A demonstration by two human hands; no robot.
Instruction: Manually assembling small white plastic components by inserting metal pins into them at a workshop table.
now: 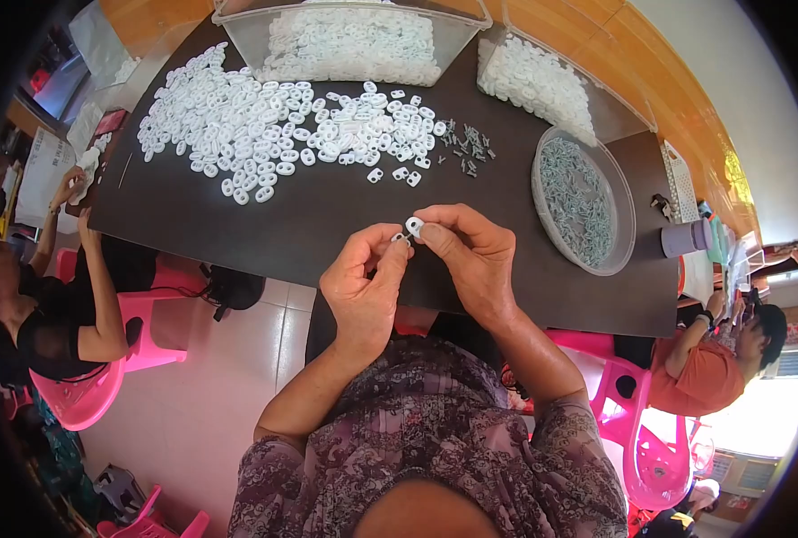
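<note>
Close together above the near part of the dark table, both hands work at fingertip level. The person's right hand pinches a white oval piece between thumb and forefinger; the left hand pinches a small piece, partly hidden, just beside it. Beyond lie a heap of white pieces and scattered grey screws; a round tub stands to the right.

Smooth white plastic ovals lie at eleven o'clock on a smooth dark tabletop. At two, grey pins (metal, by their look) lie in a translucent plastic tub. Glossy pink plastic chair at four; matt cloth shirt at six.
</note>
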